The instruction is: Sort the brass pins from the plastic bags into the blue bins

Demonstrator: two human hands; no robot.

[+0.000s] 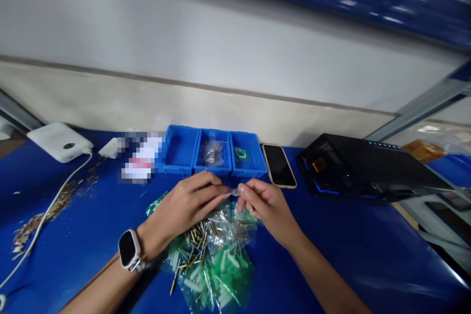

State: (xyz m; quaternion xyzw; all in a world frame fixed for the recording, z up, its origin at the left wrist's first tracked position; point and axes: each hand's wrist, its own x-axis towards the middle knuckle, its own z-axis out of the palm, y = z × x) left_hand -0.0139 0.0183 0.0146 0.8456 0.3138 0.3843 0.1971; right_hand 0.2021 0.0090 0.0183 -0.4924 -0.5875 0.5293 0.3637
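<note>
My left hand (187,203), with a white smartwatch (129,249) on the wrist, and my right hand (265,204) meet fingertip to fingertip above the blue table. Both pinch a small clear part (234,192) between them. Under the hands lies a heap of clear plastic bags (217,260) holding pale green pieces, with several thin brass pins (194,245) loose on top.
Three blue bins (214,153) stand behind the hands, one with a clear bag, one with a green piece. A phone (278,165) lies face up to their right, then a black device (362,169). A white power bank (60,141) with cable and brass scraps (40,216) sit left.
</note>
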